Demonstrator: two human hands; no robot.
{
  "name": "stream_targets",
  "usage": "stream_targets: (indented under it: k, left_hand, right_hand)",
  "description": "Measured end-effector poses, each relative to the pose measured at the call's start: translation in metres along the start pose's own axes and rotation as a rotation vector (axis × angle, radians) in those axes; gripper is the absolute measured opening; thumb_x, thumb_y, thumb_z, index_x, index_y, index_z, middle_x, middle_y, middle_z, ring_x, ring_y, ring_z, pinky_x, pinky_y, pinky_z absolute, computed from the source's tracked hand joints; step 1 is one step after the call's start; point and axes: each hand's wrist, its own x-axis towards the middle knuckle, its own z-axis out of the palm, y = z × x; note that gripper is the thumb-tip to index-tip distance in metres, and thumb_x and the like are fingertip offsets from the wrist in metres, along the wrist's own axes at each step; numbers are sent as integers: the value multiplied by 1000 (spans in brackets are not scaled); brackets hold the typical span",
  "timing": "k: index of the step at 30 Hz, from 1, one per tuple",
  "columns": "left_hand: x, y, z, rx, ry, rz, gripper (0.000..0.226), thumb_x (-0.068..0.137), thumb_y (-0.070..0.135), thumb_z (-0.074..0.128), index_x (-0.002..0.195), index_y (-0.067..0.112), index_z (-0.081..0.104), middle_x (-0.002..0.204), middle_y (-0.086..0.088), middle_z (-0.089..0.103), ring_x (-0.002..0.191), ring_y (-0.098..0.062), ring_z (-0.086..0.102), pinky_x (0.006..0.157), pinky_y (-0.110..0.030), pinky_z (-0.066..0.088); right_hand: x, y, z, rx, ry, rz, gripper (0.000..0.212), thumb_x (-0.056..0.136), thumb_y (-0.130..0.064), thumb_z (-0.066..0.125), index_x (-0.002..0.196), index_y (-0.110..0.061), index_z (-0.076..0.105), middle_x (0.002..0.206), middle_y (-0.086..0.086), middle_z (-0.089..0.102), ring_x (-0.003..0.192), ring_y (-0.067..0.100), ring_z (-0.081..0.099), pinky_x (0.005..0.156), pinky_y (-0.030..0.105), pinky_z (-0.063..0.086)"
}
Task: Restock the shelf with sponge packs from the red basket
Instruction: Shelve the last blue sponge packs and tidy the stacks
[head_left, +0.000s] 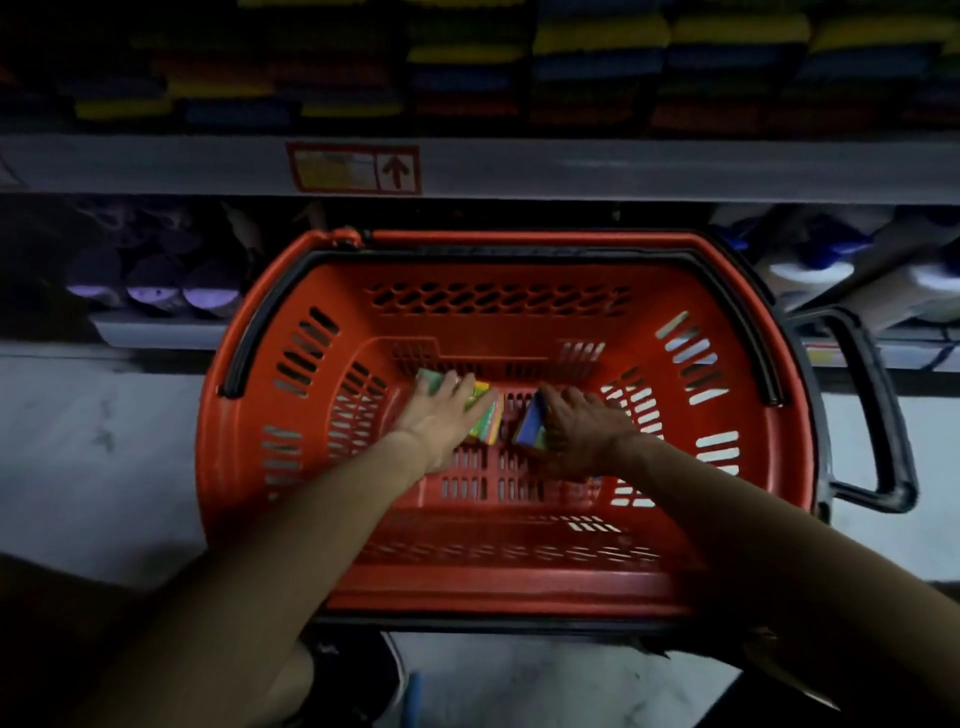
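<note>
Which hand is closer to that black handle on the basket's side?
Right. The right hand grips a blue-topped pack in the basket, toward the black handle; the left hand rests on a green pack farther away.

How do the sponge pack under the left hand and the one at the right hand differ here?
The left pack shows green, yellow and pink; the right pack shows a blue face. The left pack lies flat under the left hand's spread fingers; the right pack is tilted up on edge, gripped by the right hand. Both are inside the red basket.
</note>
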Motion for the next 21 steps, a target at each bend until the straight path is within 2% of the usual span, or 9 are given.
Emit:
stream_targets:
  k: [3,5,7,9,11,14,16,18,21]
  left_hand:
    - [10,0,7,-19,11,-32,123,84,35,79,161,20,-16,168,-17,10,157,-34,9,122,-64,14]
    - [14,2,9,-58,5,-54,124,83,32,80,161,18,-16,165,-16,20,153,-35,20,119,-59,26]
    - [15,5,10,-93,20,-86,122,83,27,80,161,16,-13,159,-16,29,143,-36,36,110,-52,38]
    - [12,6,6,-169,24,-111,118,84,24,79,162,14,-10,156,-15,31,136,-37,43,105,-50,41]
    - [4,3,-2,-317,36,-138,116,86,33,79,162,12,-6,156,-14,31,136,-37,43,106,-49,40]
    - [-15,-9,-19,-602,117,-182,123,76,50,83,162,12,4,154,-10,32,136,-36,43,108,-47,43]
    - [-34,-17,-34,-779,178,-196,127,63,49,92,159,12,17,149,-7,36,135,-32,45,109,-44,43]
    - [-59,-23,-52,-919,227,-220,117,54,48,96,148,14,36,137,-2,43,130,-24,49,107,-36,43]
    - [-99,-29,-83,-1141,264,-311,107,50,48,98,138,15,46,131,-2,48,122,-17,50,103,-27,42]
  right_hand:
    - [7,0,5,-136,48,-65,115,81,-73,64,162,-18,2,151,18,36,134,37,44,106,51,42]
    - [9,-3,7,-150,37,-75,105,86,-73,57,161,-21,5,150,19,36,131,38,47,104,51,43]
    - [9,-5,7,-146,15,-71,100,88,-77,48,161,-25,5,150,22,34,129,41,49,104,51,42]
    - [6,-5,2,-130,15,-72,95,89,-75,49,161,-30,6,149,24,31,126,43,48,101,50,45]
    - [-2,-3,-14,-98,44,-73,89,90,-67,57,159,-32,14,148,24,28,124,44,47,95,50,50]
    - [-20,2,-54,-84,90,-67,82,85,-55,67,152,-29,26,141,21,29,120,43,47,86,47,51]
    - [-39,2,-81,-51,118,-70,79,82,-47,69,148,-28,29,133,18,32,115,42,49,85,45,51]
    - [-62,-1,-108,-8,160,-87,75,80,-52,66,142,-27,32,120,16,35,110,41,51,86,44,51]
    - [-97,-7,-147,92,239,-96,65,82,-50,70,131,-21,40,111,10,32,102,39,53,80,43,48]
